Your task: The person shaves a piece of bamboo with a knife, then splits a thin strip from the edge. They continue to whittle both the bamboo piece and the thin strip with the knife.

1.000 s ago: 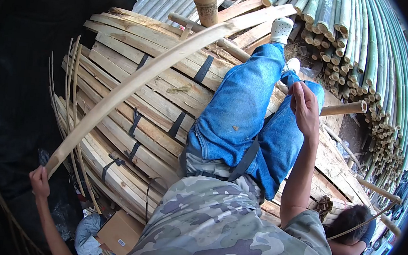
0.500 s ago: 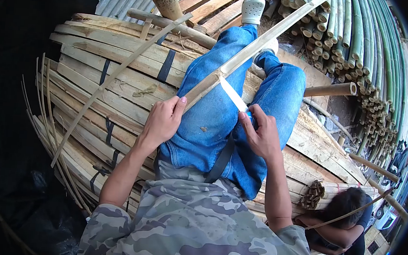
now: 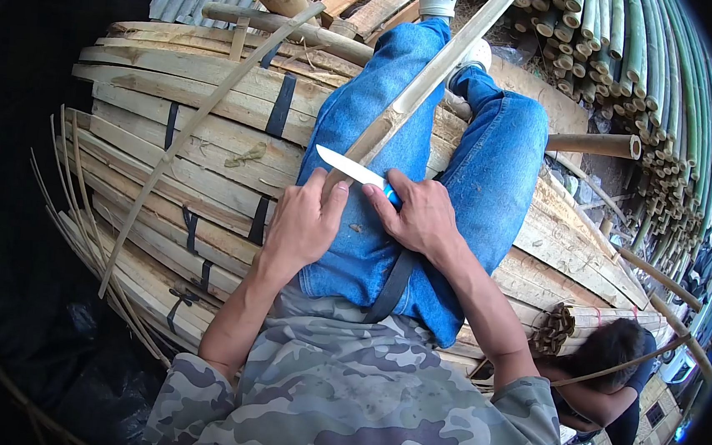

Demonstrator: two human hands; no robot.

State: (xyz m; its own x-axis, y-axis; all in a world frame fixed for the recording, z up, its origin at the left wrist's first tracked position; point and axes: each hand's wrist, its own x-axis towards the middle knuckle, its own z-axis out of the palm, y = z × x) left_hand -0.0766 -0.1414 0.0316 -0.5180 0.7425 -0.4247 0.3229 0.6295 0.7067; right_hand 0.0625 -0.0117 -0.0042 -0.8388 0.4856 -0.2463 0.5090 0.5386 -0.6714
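A long split bamboo strip (image 3: 421, 87) slants across my right-of-centre view and over one thigh of my blue jeans (image 3: 493, 175). Its near end is gripped in my left hand (image 3: 302, 222), with thumb and fingers closed round it. My right hand (image 3: 423, 215) is closed on the blue handle of a knife (image 3: 350, 167). The white blade points left and lies across the strip, just beyond my left fingertips. Both hands are close together above my lap.
Bundled wooden slats (image 3: 204, 131) with black ties lie under my legs. Stacked bamboo poles (image 3: 627, 68) stand at upper right. A thin strip (image 3: 215, 103) crosses the slats at left. Another person (image 3: 612, 368) is at lower right, near a rolled bundle (image 3: 555, 328).
The knife has moved down the strip towards my left hand, and its blade now lies across the strip. My left hand has shifted right, and the strip has come nearer to me.
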